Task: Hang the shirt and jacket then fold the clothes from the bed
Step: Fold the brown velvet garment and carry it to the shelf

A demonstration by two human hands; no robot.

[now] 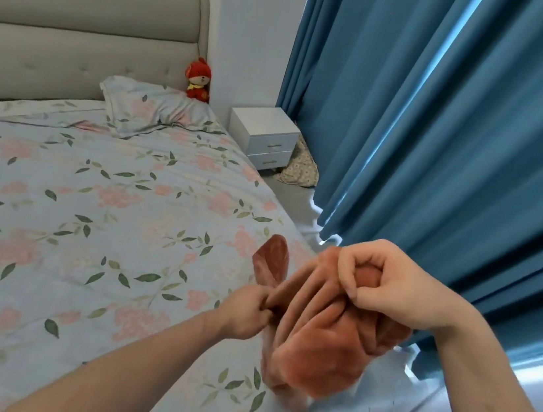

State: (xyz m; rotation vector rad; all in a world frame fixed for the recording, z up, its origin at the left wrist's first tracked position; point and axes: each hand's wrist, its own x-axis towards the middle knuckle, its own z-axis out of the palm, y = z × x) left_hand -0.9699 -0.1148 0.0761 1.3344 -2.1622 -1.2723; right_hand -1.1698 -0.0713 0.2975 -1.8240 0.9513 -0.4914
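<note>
A rust-orange garment (314, 343) hangs bunched in the air over the right edge of the bed (89, 216). My left hand (249, 310) pinches its left edge, fingers closed on the cloth. My right hand (387, 286) grips the upper right part, fist closed around a fold. The cloth droops between and below both hands, its lower end blurred. One flap sticks up above my left hand. I cannot tell what kind of garment it is.
The bed has a floral blue cover, a matching pillow (158, 111) and a grey padded headboard (79, 25). A red plush toy (198, 80) sits in the corner. A white nightstand (265, 136) stands beside the bed; blue curtains (444, 142) hang on the right.
</note>
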